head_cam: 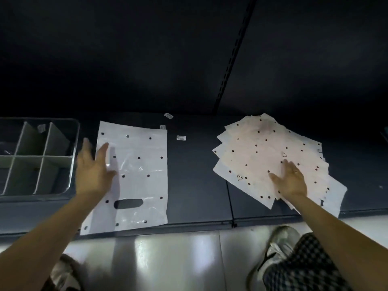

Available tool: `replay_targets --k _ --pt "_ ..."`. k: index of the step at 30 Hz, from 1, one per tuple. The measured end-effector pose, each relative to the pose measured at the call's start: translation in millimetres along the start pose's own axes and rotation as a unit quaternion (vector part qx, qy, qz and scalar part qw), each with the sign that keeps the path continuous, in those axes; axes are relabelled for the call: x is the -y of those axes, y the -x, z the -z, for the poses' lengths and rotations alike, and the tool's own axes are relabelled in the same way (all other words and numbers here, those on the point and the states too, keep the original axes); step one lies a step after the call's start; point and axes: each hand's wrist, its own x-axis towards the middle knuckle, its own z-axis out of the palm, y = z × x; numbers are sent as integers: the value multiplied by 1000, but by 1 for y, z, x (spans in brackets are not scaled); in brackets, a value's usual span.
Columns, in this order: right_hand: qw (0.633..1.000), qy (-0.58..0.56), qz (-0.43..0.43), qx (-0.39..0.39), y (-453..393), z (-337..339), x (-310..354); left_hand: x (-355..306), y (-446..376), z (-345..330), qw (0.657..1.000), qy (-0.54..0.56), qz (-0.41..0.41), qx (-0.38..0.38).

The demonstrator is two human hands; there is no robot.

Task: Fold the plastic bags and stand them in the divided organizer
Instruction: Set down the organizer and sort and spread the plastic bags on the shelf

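A single white plastic bag (pixel 138 175) with black dots and a handle slot lies flat on the dark shelf, its near edge at the shelf's front. My left hand (pixel 92 166) hovers open over the bag's left edge, fingers straight and blurred. To the right, a fanned pile of several similar dotted bags (pixel 262 152) spreads across the shelf. My right hand (pixel 290 179) rests flat and open on the near part of that pile. The divided organizer (pixel 71 164), a clear bin with grey dividers, stands at the far left beside my left hand.
Three small white labels (pixel 181 138) lie on the dark shelf (pixel 195 185) behind and between the bags. A dark back panel rises behind the shelf. Below the shelf's front edge is shiny floor, with my shoes (pixel 279 248) and checked trousers.
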Motion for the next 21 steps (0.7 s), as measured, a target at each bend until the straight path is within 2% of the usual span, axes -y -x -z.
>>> replay_targets --k 2,4,6,9,11,13,15,17,19,21 --pt "1000 10 6 8 -4 1 -5 -2 3 -10 998 -33 -48 24" --pt "999 7 24 -42 -2 0 -4 -13 17 -28 987 -27 -114 106" --pt "993 -38 28 -105 3 0 2 -20 31 -47 966 -73 -173 181" --pt "985 -59 53 -156 14 4 20 -19 37 -58 961 -92 -177 194" --pt "980 -75 102 -152 25 3 44 -16 33 -56 963 -98 -159 193" --pt "976 -136 129 -112 40 -3 78 -18 29 -49 968 -99 -130 190" --pt "961 -250 108 -39 58 -13 115 -30 28 -42 976 -57 -127 168" --pt "928 -365 71 40 76 -24 150 -49 32 -38 974 23 -159 157" --pt "879 -457 27 132 90 -33 180 -73 42 -38 960 115 -180 181" --pt "827 -524 24 204 100 -36 198 -94 53 -40 943 197 -157 216"
